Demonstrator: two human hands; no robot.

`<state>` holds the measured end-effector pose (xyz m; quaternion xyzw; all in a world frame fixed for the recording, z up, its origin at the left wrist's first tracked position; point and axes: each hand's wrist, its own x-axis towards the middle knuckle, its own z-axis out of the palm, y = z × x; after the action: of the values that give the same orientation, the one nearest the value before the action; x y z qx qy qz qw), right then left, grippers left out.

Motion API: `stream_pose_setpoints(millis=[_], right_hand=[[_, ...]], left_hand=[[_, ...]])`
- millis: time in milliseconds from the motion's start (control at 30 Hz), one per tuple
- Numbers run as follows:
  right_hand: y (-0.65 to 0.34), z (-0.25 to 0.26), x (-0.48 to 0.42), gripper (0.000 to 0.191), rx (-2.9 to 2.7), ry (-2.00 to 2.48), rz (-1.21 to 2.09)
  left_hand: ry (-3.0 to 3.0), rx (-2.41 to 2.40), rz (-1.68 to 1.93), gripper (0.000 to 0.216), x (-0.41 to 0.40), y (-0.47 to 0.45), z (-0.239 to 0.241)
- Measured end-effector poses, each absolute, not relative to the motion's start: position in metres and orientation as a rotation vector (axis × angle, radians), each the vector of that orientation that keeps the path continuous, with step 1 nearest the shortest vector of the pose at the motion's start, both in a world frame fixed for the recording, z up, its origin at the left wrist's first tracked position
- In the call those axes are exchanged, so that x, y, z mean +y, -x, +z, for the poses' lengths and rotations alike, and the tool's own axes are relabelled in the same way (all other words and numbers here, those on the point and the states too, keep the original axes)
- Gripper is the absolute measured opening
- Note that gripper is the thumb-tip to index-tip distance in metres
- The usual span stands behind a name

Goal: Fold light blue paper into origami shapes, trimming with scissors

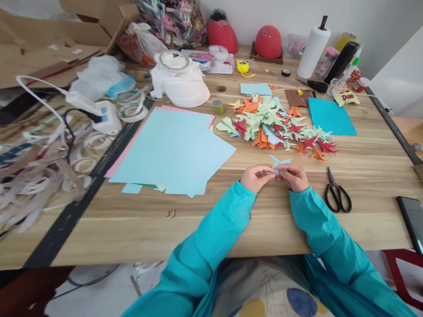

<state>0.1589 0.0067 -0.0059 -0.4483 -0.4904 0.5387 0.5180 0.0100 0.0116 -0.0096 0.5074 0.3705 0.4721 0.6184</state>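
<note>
Between my two hands is a small light-blue folded paper figure (279, 163), its pointed tips sticking up. My left hand (257, 177) pinches its left side with thumb and forefinger. On the other side my right hand (295, 177) pinches it too, and the fingertips partly hide its lower part. Just beyond lies a heap of folded paper figures (261, 115) in pale green, orange, red and light blue. Black-handled scissors (337, 193) rest to the right of my right hand. Large light-blue paper sheets (165, 145) are stacked to the left, over pink ones.
A bright blue paper square (332, 116) lies right of the heap. Behind stand a white roll (313, 53), a red pincushion (268, 41) and a yellow tape measure (242, 66). A phone (411, 222) sits at the right edge. Ribbons and a power strip (107, 118) crowd the left.
</note>
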Motion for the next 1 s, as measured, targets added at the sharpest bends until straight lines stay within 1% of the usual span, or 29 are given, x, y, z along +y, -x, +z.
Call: stream_pose_setpoints(millis=[267,600,1000], right_hand=[[-0.1604,-0.0056,0.0058,0.011,-1.189,1.092,1.323],[-0.1599,-0.0053,0.0076,0.015,-1.191,1.083,1.358],[-0.1604,-0.0064,0.0066,0.014,-1.231,1.039,1.393]], left_hand=[[-1.190,0.872,1.058,0.021,0.0097,-0.0088,-0.0099],[-1.184,0.905,1.071,0.020,0.0097,-0.0091,-0.0050],[-1.162,0.927,1.066,0.023,0.0100,-0.0077,-0.0043]])
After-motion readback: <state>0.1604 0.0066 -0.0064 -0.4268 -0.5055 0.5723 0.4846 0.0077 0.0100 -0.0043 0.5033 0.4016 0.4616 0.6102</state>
